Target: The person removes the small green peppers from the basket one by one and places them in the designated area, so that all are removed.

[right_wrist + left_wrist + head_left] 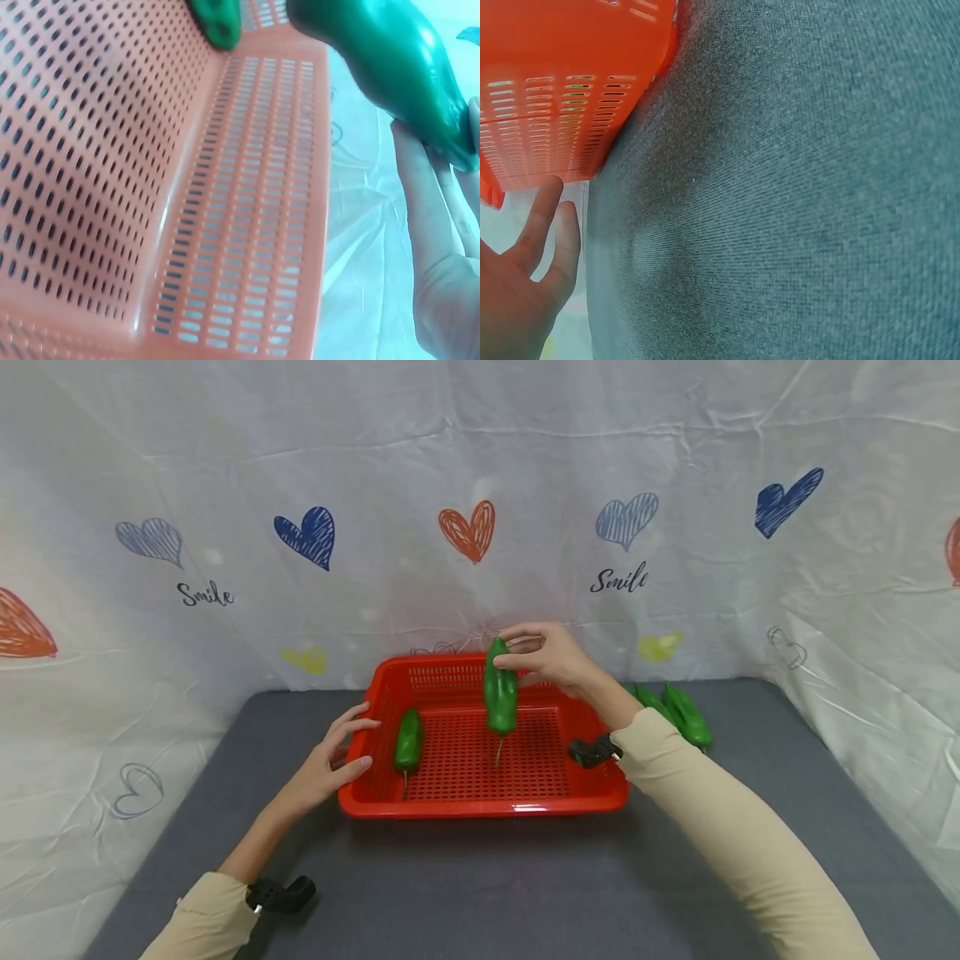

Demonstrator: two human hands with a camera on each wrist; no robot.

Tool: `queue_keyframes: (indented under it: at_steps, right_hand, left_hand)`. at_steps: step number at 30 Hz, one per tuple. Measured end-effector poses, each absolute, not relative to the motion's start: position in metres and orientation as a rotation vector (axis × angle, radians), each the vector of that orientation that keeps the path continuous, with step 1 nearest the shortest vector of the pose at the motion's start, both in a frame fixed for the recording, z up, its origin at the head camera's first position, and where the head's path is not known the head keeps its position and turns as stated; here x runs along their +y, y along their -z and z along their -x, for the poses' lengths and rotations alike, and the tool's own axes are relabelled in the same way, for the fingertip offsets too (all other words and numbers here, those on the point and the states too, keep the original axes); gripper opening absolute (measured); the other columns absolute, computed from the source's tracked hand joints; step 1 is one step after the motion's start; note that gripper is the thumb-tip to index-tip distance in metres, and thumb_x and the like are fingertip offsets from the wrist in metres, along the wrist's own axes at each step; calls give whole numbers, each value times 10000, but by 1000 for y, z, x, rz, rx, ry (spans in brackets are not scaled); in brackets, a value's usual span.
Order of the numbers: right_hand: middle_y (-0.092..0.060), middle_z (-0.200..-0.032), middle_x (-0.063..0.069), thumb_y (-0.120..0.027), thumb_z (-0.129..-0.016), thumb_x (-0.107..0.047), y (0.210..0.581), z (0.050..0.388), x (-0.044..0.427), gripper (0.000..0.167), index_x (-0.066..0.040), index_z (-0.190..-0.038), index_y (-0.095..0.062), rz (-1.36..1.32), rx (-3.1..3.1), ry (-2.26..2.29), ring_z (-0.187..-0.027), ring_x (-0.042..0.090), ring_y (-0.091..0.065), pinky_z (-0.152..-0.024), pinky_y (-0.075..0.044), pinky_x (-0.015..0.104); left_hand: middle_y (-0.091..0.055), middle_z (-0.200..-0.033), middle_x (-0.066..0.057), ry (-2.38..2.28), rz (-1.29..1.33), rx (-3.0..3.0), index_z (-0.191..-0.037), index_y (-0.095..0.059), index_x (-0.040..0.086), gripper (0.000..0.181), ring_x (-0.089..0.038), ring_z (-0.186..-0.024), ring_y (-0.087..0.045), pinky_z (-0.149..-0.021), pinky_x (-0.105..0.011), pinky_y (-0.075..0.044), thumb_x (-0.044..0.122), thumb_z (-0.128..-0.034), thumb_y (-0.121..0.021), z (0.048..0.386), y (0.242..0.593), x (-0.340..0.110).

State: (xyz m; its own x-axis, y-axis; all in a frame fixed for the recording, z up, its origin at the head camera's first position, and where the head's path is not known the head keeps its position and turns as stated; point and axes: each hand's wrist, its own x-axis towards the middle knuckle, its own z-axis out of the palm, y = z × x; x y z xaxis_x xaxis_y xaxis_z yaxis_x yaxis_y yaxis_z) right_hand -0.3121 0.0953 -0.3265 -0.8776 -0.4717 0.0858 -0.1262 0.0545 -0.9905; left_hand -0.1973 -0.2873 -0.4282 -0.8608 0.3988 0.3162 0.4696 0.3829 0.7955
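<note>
Over the red plastic basket (480, 807), my right hand (546, 656) pinches a green pepper (500, 693) near its pointed end, so its stem hangs down. The right wrist view shows this same pepper (390, 64) between the fingers and thumb, above the basket's slotted wall. Another green pepper (408, 742) lies inside at the left, stem toward me. At the basket's left rim rests my left hand (330, 764), its fingers spread and fairly straight. In the left wrist view, two fingers (536, 229) reach along the outer side wall.
Several more green peppers (686, 714) lie on the grey cloth-covered table (480, 885) to the right of the basket, partly hidden behind my right forearm. A white curtain (390, 468) with printed hearts stands behind the table.
</note>
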Motion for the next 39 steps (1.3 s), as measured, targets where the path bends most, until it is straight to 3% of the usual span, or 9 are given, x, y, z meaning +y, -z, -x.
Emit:
queue_keyframes:
  at_steps: [11,25,28,34,39]
  right_hand:
    - [-710,-1087,210,-745,-908,35,319,310,122,449,96,-1325,-593,656,2085,1951,-876,266,-722,-730,-576,510]
    - [-734,-1010,161,-753,-882,74,306,307,153,421,116,-1277,-616,624,2056,2037,-845,249,-725,-695,-586,471]
    - [-732,-1005,154,-743,-884,80,305,306,159,416,99,-1282,-621,616,2075,2037,-837,250,-722,-695,-586,475]
    - [-733,-1011,145,-752,-892,48,306,305,172,418,70,-1292,-632,570,2173,2006,-847,261,-722,-717,-583,489]
    - [-729,-1040,117,-748,-917,-7,306,304,186,428,54,-1320,-618,523,2221,1970,-874,249,-718,-730,-585,467]
  left_hand:
    - [-159,-1654,-112,1511,802,-2550,-1464,-466,41,494,-439,-1303,-442,-929,-647,-433,17,-990,-603,196,427,-287]
    - [-157,-1654,-107,1510,800,-2555,-1465,-463,41,496,-439,-1277,-471,-921,-637,-441,12,-990,-601,195,427,-288]
    - [-161,-1653,-108,1509,802,-2550,-1461,-467,37,494,-435,-1260,-492,-917,-601,-459,6,-987,-600,194,427,-288]
    - [-164,-1649,-125,1521,814,-2537,-1459,-469,28,494,-429,-1211,-535,-888,-388,-514,-7,-984,-601,195,427,-288]
    - [-158,-1650,-123,1546,815,-2531,-1459,-467,25,497,-438,-1155,-570,-867,-361,-525,-13,-982,-600,196,427,-288]
